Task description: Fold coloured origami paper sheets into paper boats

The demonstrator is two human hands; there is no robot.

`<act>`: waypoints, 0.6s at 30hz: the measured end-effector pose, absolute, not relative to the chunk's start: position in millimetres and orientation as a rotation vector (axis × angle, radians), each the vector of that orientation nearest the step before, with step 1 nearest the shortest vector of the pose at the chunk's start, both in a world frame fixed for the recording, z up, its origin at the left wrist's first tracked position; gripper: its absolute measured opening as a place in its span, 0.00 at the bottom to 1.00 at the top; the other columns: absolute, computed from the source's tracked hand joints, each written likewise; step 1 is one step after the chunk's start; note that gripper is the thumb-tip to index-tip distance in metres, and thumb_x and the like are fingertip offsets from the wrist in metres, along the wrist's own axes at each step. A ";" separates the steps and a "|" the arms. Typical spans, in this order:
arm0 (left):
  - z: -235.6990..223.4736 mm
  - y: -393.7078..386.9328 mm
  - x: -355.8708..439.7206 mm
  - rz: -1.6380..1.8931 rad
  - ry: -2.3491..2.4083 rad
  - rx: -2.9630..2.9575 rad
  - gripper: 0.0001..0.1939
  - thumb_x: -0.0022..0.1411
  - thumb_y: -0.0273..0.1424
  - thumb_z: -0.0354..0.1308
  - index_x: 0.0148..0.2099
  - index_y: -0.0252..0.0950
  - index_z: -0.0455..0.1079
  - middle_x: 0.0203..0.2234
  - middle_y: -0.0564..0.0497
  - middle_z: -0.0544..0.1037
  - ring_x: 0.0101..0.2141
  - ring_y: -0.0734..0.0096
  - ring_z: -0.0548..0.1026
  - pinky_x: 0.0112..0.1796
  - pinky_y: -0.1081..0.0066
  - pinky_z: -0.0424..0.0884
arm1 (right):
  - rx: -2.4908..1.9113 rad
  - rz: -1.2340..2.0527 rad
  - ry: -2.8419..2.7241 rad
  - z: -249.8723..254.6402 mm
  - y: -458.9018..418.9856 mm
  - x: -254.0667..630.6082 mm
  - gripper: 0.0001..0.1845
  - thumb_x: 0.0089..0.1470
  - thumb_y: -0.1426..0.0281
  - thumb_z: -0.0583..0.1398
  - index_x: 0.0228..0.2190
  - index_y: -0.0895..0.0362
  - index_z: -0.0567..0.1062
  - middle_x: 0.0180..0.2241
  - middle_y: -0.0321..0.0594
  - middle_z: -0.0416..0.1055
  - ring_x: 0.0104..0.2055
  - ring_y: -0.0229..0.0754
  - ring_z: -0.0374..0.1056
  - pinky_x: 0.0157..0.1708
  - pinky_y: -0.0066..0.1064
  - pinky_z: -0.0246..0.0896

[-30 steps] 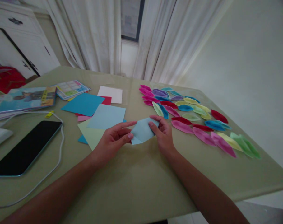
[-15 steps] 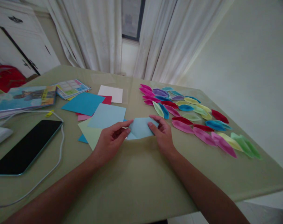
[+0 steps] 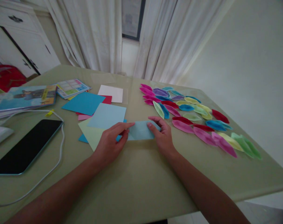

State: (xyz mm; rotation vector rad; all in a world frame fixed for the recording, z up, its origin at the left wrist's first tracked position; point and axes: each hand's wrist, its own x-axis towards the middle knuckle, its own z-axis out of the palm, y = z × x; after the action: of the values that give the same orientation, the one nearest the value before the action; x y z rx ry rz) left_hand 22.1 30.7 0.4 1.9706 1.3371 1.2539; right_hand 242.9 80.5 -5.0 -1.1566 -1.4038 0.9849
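Note:
A small light blue sheet of folding paper (image 3: 141,131), lower and wider than a square, is held between my hands over the table. My left hand (image 3: 113,139) is closed at its left edge, index finger lying along the top corner and thumb tucked below. My right hand (image 3: 163,136) pinches the right end, thumb on the near face and fingers behind it. Just left of my left hand lie a larger light blue sheet (image 3: 109,115), a pale green sheet (image 3: 91,130) and a bright blue sheet (image 3: 84,104), overlapping each other.
Several folded paper petals (image 3: 185,107) in pink, red, blue, yellow and green spread over the right side of the table (image 3: 141,186). A phone (image 3: 27,147), a white cable (image 3: 61,149) and books (image 3: 25,99) lie at left. A white sheet (image 3: 111,93) rests farther back.
The paper has come down flatter and its top edge sits a little lower. My left fingers have shifted, the index finger now stretched along the corner. My right hand keeps its pinch.

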 end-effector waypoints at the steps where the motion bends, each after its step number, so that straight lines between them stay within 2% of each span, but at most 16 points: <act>1: 0.7 30.8 22.6 1.237 1.325 1.958 0.18 0.74 0.28 0.54 0.60 0.37 0.77 0.49 0.45 0.83 0.45 0.64 0.81 0.48 0.69 0.75 | -1.157 0.972 -1.415 -4.9 80.4 243.2 0.16 0.57 0.59 0.69 0.45 0.53 0.82 0.39 0.39 0.76 0.40 0.43 0.69 0.38 0.31 0.64; 4: 1.2 31.4 23.8 1.204 1.287 1.913 0.21 0.73 0.27 0.54 0.64 0.36 0.74 0.46 0.45 0.83 0.38 0.68 0.79 0.40 0.71 0.75 | -1.170 0.938 -1.446 -4.9 80.6 244.0 0.14 0.57 0.60 0.69 0.42 0.53 0.82 0.38 0.38 0.77 0.38 0.43 0.68 0.37 0.31 0.63; 6: 0.7 32.0 24.3 1.198 1.273 1.912 0.22 0.72 0.26 0.54 0.65 0.36 0.73 0.45 0.45 0.82 0.37 0.69 0.79 0.38 0.72 0.75 | -1.176 0.933 -1.455 -5.0 80.9 244.2 0.14 0.57 0.59 0.69 0.42 0.54 0.82 0.37 0.38 0.77 0.37 0.43 0.68 0.36 0.31 0.63; 11: -3.5 33.3 23.7 1.255 1.266 2.022 0.22 0.72 0.22 0.53 0.64 0.36 0.75 0.53 0.44 0.81 0.50 0.65 0.80 0.50 0.71 0.75 | -1.172 0.952 -1.446 -7.1 81.5 243.8 0.14 0.57 0.59 0.70 0.42 0.53 0.83 0.37 0.38 0.77 0.37 0.42 0.69 0.35 0.30 0.63; 14: -6.1 32.6 22.8 1.302 1.245 2.111 0.22 0.71 0.21 0.53 0.63 0.39 0.75 0.55 0.46 0.81 0.53 0.65 0.80 0.53 0.69 0.74 | -1.165 0.940 -1.439 -9.1 81.8 244.1 0.13 0.57 0.59 0.70 0.41 0.52 0.83 0.36 0.37 0.78 0.36 0.42 0.69 0.34 0.30 0.62; 16: -6.6 31.6 22.7 1.309 1.245 2.082 0.21 0.71 0.22 0.53 0.61 0.40 0.75 0.53 0.47 0.81 0.49 0.66 0.81 0.50 0.69 0.76 | -1.161 0.926 -1.445 -9.9 81.8 244.5 0.12 0.58 0.59 0.69 0.41 0.52 0.83 0.36 0.37 0.78 0.36 0.42 0.69 0.34 0.31 0.62; 18: -6.4 30.7 23.1 1.271 1.256 1.955 0.18 0.70 0.23 0.55 0.59 0.40 0.74 0.50 0.47 0.82 0.40 0.68 0.82 0.43 0.70 0.78 | -1.155 0.908 -1.455 -9.9 81.8 244.6 0.12 0.58 0.59 0.69 0.41 0.52 0.84 0.37 0.37 0.78 0.37 0.43 0.70 0.36 0.31 0.63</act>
State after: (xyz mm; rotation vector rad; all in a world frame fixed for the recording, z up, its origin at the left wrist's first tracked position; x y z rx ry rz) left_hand 23.1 30.7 -6.4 1.9553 1.2565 1.2705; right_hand 244.6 81.8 -9.9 -1.1546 -1.4554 0.9085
